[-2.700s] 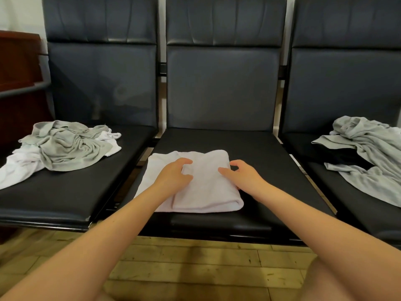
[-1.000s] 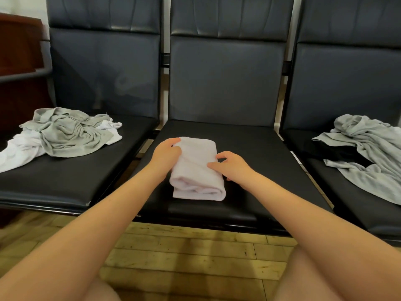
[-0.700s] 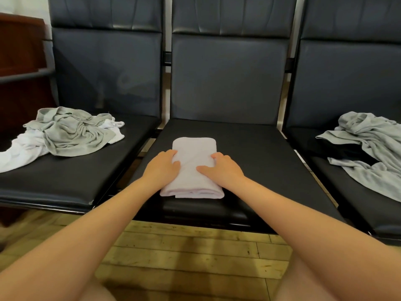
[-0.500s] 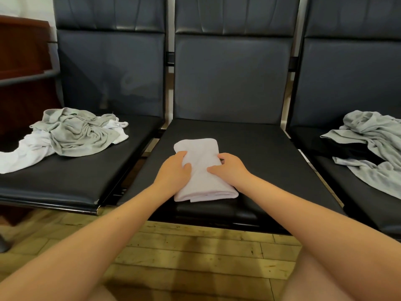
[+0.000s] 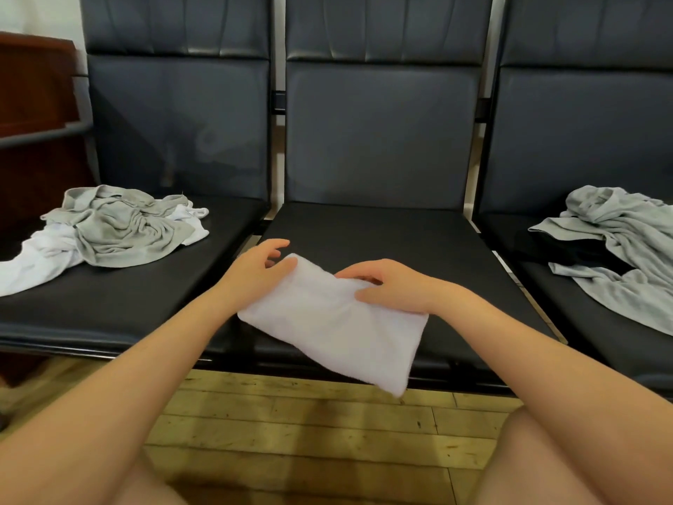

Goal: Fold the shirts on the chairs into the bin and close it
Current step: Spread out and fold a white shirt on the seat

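Note:
A folded white shirt (image 5: 335,329) hangs tilted above the front edge of the middle chair seat (image 5: 400,235). My right hand (image 5: 393,286) grips its upper edge, thumb on top and fingers curled over the cloth. At the shirt's far left corner is my left hand (image 5: 255,271), its fingers spread and relaxed, only the thumb touching the fabric. A crumpled grey shirt (image 5: 120,227) lies on a white shirt (image 5: 40,256) on the left chair. Another grey shirt (image 5: 626,249) lies over a black garment (image 5: 575,249) on the right chair. No bin is in view.
Three dark padded chairs stand side by side with tall backrests. A brown wooden cabinet (image 5: 32,103) stands at the far left. Wooden floorboards (image 5: 309,424) run below the seats, and my knees show at the bottom corners.
The folded shirt was pressed flat on the middle seat by both hands. Now it is lifted off the seat and pulled toward me in my right hand, and my left hand's fingers have spread.

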